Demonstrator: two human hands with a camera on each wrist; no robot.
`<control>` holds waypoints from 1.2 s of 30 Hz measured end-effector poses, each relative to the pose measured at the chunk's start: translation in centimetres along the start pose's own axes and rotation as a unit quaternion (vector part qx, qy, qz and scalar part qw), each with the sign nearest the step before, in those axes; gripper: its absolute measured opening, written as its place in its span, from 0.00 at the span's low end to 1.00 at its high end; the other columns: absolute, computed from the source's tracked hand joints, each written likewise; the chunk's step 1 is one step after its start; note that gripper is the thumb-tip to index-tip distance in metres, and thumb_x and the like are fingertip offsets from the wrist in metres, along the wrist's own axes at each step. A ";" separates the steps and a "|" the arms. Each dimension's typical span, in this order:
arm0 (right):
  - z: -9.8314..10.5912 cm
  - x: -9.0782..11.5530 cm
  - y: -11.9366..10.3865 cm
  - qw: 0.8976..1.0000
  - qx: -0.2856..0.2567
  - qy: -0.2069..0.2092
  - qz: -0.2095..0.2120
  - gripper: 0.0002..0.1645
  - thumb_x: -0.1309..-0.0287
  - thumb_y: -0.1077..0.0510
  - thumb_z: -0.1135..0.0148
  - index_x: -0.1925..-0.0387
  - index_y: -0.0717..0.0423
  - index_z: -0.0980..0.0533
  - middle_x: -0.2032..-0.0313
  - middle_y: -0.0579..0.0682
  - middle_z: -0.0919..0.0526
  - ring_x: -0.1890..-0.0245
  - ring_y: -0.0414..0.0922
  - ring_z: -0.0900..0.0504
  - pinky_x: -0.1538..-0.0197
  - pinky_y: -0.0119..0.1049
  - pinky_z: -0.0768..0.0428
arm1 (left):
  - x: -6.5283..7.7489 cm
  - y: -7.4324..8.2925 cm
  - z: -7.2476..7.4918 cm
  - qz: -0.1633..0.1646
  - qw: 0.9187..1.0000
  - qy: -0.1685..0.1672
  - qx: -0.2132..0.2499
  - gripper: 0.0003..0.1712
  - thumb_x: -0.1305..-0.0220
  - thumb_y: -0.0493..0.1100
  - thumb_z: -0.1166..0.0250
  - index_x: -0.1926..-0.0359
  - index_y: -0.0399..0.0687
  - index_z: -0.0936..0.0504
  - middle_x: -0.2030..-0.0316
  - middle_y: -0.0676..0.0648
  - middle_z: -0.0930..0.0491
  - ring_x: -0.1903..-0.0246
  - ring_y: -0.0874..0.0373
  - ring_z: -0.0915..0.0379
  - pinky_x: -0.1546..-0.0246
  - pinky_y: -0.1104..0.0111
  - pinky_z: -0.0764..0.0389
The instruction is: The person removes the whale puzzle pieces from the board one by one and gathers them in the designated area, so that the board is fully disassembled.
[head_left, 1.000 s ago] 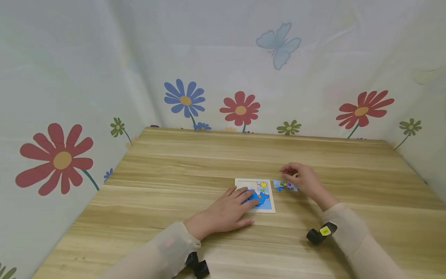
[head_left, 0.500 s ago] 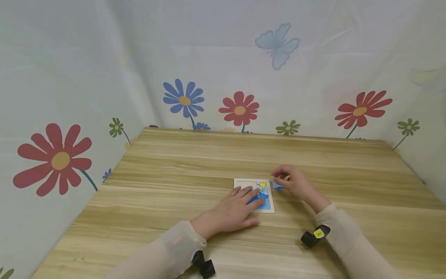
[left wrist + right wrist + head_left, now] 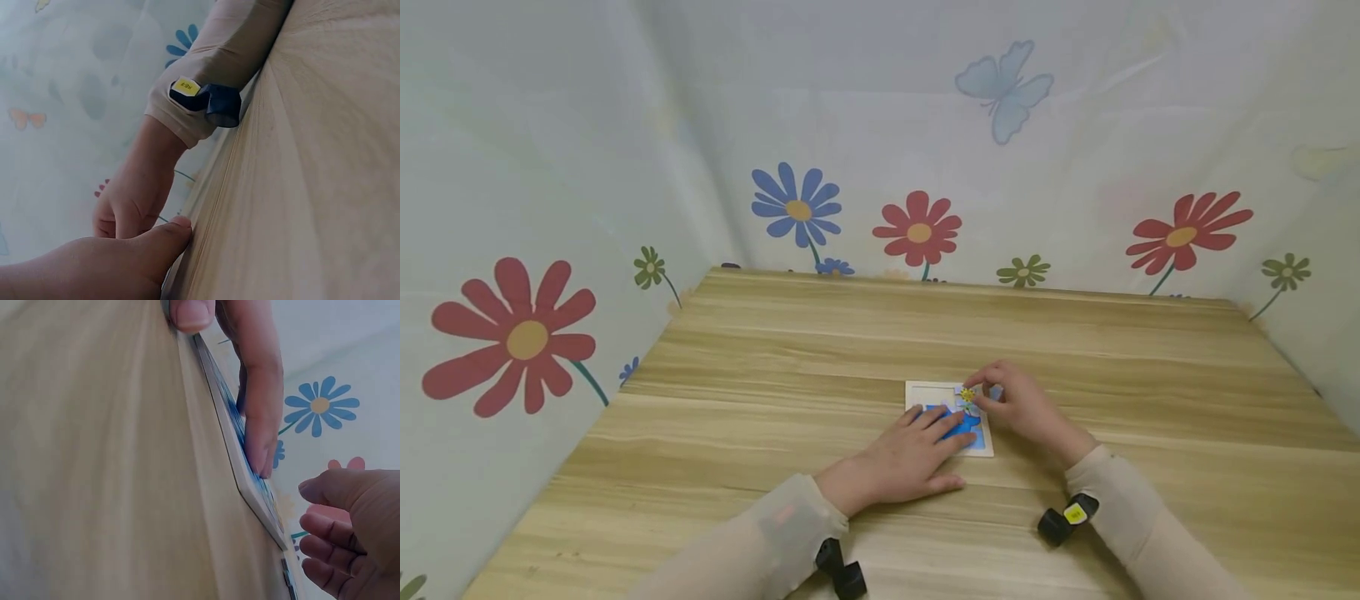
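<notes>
A small jigsaw puzzle (image 3: 976, 442) in a pale frame lies on the table, showing blue sea creature parts and a yellow sun piece (image 3: 967, 394). My left hand (image 3: 902, 458) rests over it with fingers spread on the blue picture. In the right wrist view, those fingertips press onto the puzzle face. My right hand (image 3: 1018, 404) hovers at the upper right corner, thumb and index finger bent at either side of the sun piece. Nothing shows between its fingers in the right wrist view. Loose puzzle pieces (image 3: 288, 579) lie just beyond the frame, mostly hidden by the right hand in the head view.
The wooden table (image 3: 812, 333) runs back to a white curtain (image 3: 850, 83) printed with flowers and a butterfly. Black wrist cameras (image 3: 842, 571) hang from both beige sleeves.
My right hand has moved left, from over the loose pieces to the puzzle's upper right corner. The left hand has slid slightly right and stays on the puzzle.
</notes>
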State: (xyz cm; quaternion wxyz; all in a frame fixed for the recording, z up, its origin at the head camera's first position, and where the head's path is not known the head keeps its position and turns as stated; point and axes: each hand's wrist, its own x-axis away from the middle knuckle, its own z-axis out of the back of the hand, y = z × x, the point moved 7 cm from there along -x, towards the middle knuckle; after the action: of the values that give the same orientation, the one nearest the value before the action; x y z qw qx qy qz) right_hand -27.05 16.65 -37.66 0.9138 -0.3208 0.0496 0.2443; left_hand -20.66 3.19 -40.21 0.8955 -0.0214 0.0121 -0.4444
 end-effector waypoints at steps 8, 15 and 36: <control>-1.1 0.3 -1.1 0.997 0.057 0.018 0.043 0.10 0.44 0.65 0.36 0.59 0.56 0.18 0.54 0.57 0.20 0.49 0.56 0.26 0.46 0.55 0.27 | 0.1 -0.1 -0.1 -0.004 1.000 0.007 0.013 0.36 0.31 0.68 0.56 0.27 0.62 0.41 0.27 0.49 0.42 0.27 0.49 0.48 0.30 0.50 0.41; -1.6 0.3 -1.1 0.994 0.099 0.019 0.049 0.08 0.43 0.63 0.36 0.60 0.55 0.17 0.53 0.57 0.20 0.49 0.57 0.27 0.45 0.55 0.28 | 0.2 -0.1 -0.2 -0.007 1.000 0.007 0.021 0.36 0.30 0.68 0.57 0.27 0.61 0.43 0.26 0.48 0.45 0.26 0.49 0.50 0.30 0.49 0.42; -1.6 0.2 -1.1 0.996 0.075 0.011 0.042 0.08 0.43 0.67 0.40 0.64 0.54 0.19 0.53 0.56 0.20 0.48 0.56 0.26 0.43 0.55 0.27 | 0.1 -0.1 -0.2 -0.010 1.000 0.007 0.015 0.36 0.30 0.68 0.57 0.27 0.62 0.43 0.26 0.49 0.44 0.26 0.50 0.49 0.30 0.50 0.41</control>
State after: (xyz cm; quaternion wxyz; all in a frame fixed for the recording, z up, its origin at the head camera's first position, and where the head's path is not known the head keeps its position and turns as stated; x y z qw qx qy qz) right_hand -26.29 14.99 -38.35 0.9236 -0.2518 0.0910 0.2742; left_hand -20.64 3.05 -40.36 0.8913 -0.0050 0.0120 -0.4533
